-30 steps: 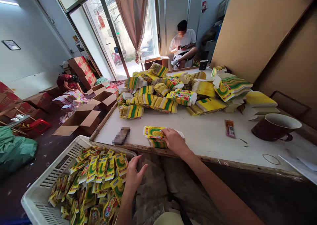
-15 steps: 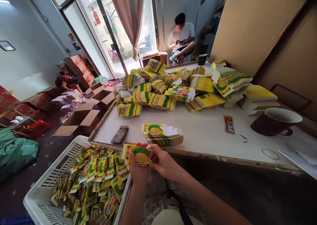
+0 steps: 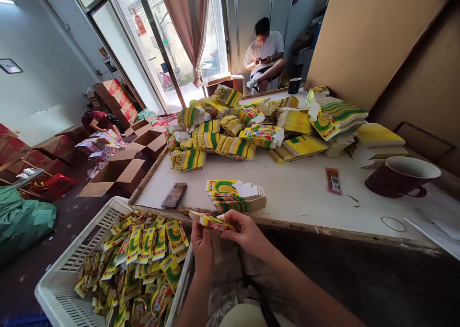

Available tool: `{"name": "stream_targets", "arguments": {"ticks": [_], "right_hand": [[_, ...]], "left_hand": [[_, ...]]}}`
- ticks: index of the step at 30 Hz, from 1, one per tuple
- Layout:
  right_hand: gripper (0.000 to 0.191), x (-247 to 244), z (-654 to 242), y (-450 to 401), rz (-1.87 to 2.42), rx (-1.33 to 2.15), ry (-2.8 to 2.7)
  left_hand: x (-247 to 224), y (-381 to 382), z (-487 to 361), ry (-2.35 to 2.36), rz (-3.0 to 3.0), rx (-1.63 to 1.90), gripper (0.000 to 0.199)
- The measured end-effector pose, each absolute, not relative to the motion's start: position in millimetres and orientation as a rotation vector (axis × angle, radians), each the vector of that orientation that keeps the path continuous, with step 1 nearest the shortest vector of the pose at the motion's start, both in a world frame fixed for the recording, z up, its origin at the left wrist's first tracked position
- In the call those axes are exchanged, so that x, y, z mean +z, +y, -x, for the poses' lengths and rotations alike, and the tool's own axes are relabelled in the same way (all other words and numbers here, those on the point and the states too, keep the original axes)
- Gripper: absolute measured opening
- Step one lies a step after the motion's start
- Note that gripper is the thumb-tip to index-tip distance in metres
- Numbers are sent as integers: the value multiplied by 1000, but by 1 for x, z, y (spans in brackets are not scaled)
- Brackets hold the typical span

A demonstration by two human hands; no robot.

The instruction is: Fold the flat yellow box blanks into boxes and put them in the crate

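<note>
Though slim, carton between fingers.

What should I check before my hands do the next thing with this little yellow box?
1. Left hand on the yellow box: ok, holding one end.
2. Right hand on it: ok, fingers at the other end.
3. Both box ends closed: cannot tell, fingers hide parts.
4. Stack of boxes neat: not ok, edges uneven.
5. Big mug upright, clear of both hands: ok.

basket bottom cut off | tabletop object blurred | left hand partly behind carton
</note>
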State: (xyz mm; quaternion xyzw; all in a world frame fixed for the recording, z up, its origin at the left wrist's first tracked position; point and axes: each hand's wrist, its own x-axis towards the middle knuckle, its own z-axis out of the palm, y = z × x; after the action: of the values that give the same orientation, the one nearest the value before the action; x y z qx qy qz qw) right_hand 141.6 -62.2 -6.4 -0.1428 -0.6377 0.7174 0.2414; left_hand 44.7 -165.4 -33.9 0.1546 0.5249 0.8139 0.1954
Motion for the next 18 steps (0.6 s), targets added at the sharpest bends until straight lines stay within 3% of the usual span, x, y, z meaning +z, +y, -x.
{"name": "stream_targets", "arguments": {"ticks": [6, 9, 12, 14, 16, 18], "right_hand": [[29, -6, -140, -68, 417, 1971, -1695], [22, 2, -150, -55, 330, 1530, -1944], [19, 15, -165, -41, 158, 954, -2227], [22, 23, -170, -39, 59, 682, -2338], [25, 28, -172, -43, -37, 569, -2373], [24, 30, -171, -49, -77, 580, -2337]], "left_hand": [[-34, -167, -45, 1554, -307, 2328, 33], [-24, -176, -31, 1470, -493, 2182, 44], [-2, -193, -10, 1425, -815, 1970, 83], [13, -202, -3, 1517, -1013, 1697, 96], [24, -206, -7, 1640, -1171, 1365, 95], [27, -203, -19, 1803, -1231, 1184, 81]]}}
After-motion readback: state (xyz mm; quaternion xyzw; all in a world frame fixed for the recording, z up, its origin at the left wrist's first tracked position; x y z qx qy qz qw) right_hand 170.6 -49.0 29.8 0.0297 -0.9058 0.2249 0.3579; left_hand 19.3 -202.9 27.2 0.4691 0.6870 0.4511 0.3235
